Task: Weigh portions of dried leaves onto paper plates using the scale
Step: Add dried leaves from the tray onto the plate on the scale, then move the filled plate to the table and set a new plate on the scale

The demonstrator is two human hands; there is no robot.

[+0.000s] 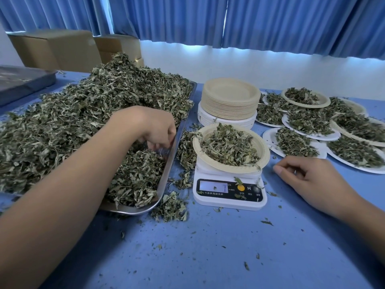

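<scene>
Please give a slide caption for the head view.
Left hand reaches into the tray of dried leaves; a filled plate sits on the scale; right hand idle.

One scale [229, 197] with one plate [229, 168] on it. One metal tray [133, 210], one heap of leaves [83, 122]. Two stacks of empty plates, a tan stack [229, 101] on a white stack [208, 119]. About eight filled plates [268, 138], overlapping. Two hands, left hand [154, 128] and right hand [308, 176].

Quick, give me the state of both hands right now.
Left hand: fingers curled into the dried green leaves in the rectangular steel tray; grip cannot be told.
Right hand: open, loosely curled, holding nothing.
</scene>
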